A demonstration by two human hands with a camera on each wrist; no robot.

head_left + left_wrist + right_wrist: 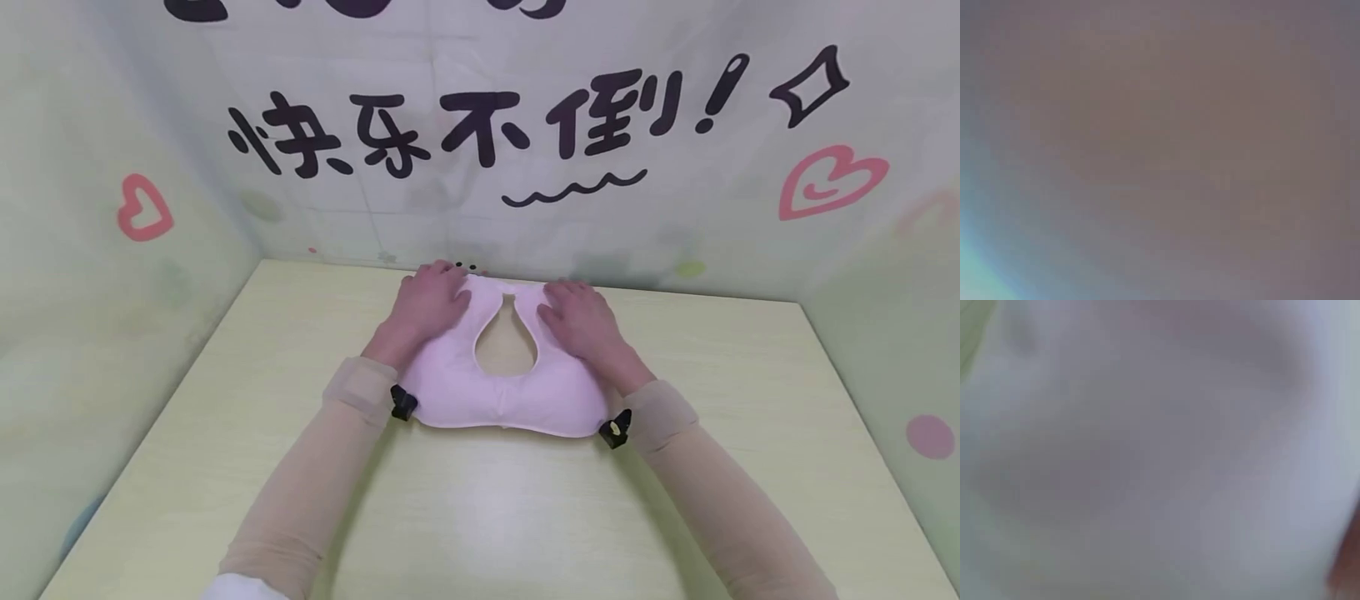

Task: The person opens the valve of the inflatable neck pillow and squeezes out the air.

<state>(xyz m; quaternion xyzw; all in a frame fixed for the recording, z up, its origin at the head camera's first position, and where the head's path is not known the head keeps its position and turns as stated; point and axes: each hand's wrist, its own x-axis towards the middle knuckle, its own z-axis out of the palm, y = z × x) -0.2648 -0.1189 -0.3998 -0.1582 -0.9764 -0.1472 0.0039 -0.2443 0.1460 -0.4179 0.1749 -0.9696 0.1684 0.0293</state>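
A pale pink U-shaped neck pillow point(495, 404) lies on the table, its rounded side toward me and its two ends meeting at the far side. On its left arm rests my left hand point(431, 296), fingers reaching toward the far edge. My right hand point(585, 321) lies over the right arm in much the same way, with the thumb toward the opening. Both palms and parts of the fingertips are hidden. The left wrist view is a dark blur; in the right wrist view a blurred pale surface point(1160, 475) fills nearly everything.
The pillow sits near the back of a light wood table point(487, 517). A printed cloth backdrop point(450, 225) with dark writing rises behind the table, and more cloth hangs at both sides. Black camera mounts point(617, 429) are strapped at both wrists, close to the pillow.
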